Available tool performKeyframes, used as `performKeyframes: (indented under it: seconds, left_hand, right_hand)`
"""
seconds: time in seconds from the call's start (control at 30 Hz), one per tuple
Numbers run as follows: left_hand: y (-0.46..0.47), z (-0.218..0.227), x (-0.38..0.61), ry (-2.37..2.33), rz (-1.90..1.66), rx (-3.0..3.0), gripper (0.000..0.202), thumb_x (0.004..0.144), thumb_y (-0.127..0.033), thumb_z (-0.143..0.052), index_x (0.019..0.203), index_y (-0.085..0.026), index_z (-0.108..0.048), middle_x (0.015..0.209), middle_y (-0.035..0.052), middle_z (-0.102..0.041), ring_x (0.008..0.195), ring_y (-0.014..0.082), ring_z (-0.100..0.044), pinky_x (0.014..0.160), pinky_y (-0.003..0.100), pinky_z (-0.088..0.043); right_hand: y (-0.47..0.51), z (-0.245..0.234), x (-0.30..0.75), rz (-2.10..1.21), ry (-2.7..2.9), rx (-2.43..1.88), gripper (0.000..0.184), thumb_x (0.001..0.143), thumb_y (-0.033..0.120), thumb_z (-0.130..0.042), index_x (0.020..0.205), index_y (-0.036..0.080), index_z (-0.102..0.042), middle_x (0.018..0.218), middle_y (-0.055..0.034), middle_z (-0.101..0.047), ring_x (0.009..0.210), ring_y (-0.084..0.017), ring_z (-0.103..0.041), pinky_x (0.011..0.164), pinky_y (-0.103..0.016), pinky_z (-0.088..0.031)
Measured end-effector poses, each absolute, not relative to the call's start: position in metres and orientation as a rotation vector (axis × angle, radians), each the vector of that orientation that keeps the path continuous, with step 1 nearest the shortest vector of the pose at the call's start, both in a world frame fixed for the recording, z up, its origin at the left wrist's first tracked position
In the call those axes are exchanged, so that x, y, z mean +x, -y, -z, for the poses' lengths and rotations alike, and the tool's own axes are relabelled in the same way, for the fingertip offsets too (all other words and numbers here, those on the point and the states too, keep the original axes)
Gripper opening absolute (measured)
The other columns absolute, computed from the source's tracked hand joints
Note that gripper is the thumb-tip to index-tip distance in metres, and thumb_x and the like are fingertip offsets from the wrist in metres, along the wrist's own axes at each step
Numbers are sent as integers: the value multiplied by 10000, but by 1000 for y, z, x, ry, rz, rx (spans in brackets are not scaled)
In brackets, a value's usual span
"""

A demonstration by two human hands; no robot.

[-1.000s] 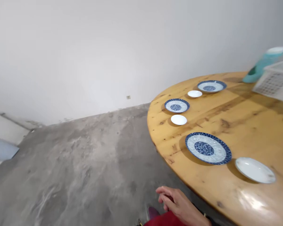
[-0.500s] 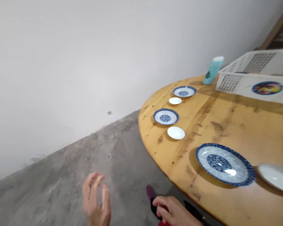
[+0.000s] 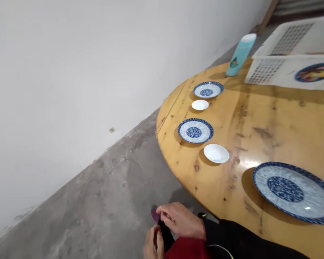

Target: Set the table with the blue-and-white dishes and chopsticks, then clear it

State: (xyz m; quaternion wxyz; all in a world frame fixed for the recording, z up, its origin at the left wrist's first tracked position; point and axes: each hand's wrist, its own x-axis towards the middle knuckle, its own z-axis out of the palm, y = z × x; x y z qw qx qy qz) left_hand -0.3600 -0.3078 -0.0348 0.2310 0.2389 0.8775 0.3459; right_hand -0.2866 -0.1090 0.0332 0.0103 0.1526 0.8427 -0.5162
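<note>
My left hand (image 3: 153, 244) is low in the view, slightly blurred, its fingers bent and apart with nothing seen in them. Just above and to its right, my right hand (image 3: 179, 220) has its fingers curled inward, with no object showing in them. Both hands are over the floor side of the round wooden table (image 3: 259, 133), close together. To the right of my right hand, a large blue-and-white plate (image 3: 294, 192) lies on the table. Further along the edge are a white saucer (image 3: 216, 153), a blue-and-white plate (image 3: 196, 131), a small white saucer (image 3: 200, 105) and another patterned plate (image 3: 208, 89).
A light-blue bottle (image 3: 241, 55) with a white cap stands at the table's far side. Beside it is a white plastic basket (image 3: 283, 73) with an oval picture label. A white wall (image 3: 70, 72) and grey concrete floor (image 3: 105, 201) lie to the left.
My left hand has moved right and down, close to my right hand. My right hand has shifted slightly left and up. The view has turned, and the right-hand white dish has left it.
</note>
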Motion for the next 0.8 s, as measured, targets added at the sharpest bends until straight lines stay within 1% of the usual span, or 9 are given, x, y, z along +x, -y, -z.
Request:
performKeyframes:
  seconds: [0.1, 0.2, 0.33, 0.47, 0.57, 0.7, 0.8]
  left_hand:
    - [276, 32, -409, -2265, -871, 863, 462, 990, -528, -387, 1084, -211, -709, 1059, 110, -744, 979, 229, -709, 885, 342, -563]
    - [242, 24, -462, -2169, -846, 1032, 446, 992, -509, -384, 1061, -206, -704, 1049, 113, -740, 983, 223, -700, 895, 336, -558]
    - [202, 14, -527, -2067, -818, 1219, 399, 984, -446, -392, 1032, -200, -703, 1006, 101, -734, 950, 214, -700, 875, 339, -563]
    - [169, 8, -582, -1987, -791, 1358, 363, 969, -401, -407, 1069, -200, -692, 1033, 103, -730, 981, 209, -698, 885, 330, -561]
    - [142, 9, -613, -1910, -753, 1360, 351, 964, -392, -405, 1042, -194, -684, 1039, 98, -728, 972, 204, -690, 884, 328, -554]
    - [98, 14, -636, -1757, -706, 1360, 331, 960, -390, -405, 993, -192, -668, 1001, 85, -725, 936, 200, -685, 869, 326, -543]
    - [57, 19, -645, -1610, -683, 1406, 293, 945, -348, -417, 989, -187, -658, 1004, 88, -723, 943, 199, -688, 851, 317, -542]
  right_hand:
    - [108, -26, -308, 1616, -2617, 650, 352, 892, 205, -444, 1063, 196, -752, 833, -54, -767, 750, -179, -673, 665, -259, -367]
    - [103, -22, -334, 1645, -2602, 786, 342, 868, 188, -456, 1029, 201, -757, 836, -53, -768, 758, -177, -673, 661, -253, -366]
    - [88, -22, -376, 1754, -2610, 1022, 335, 885, 223, -450, 1043, 203, -744, 851, -49, -767, 778, -175, -674, 701, -245, -403]
    - [71, -17, -417, 1837, -2573, 1314, 363, 875, 244, -438, 1096, 165, -715, 849, -58, -756, 744, -174, -670, 706, -258, -430]
    - [63, -13, -441, 1917, -2523, 1442, 378, 876, 246, -412, 1100, 146, -700, 838, -60, -749, 698, -171, -665, 692, -269, -443]
    - [51, -10, -463, 1904, -2500, 1576, 346, 891, 259, -418, 1041, 166, -716, 858, -65, -755, 783, -198, -679, 738, -291, -455]
    - [32, -4, -474, 1913, -2456, 1699, 336, 898, 270, -429, 1034, 188, -724, 862, -59, -755, 794, -202, -680, 758, -299, -463]
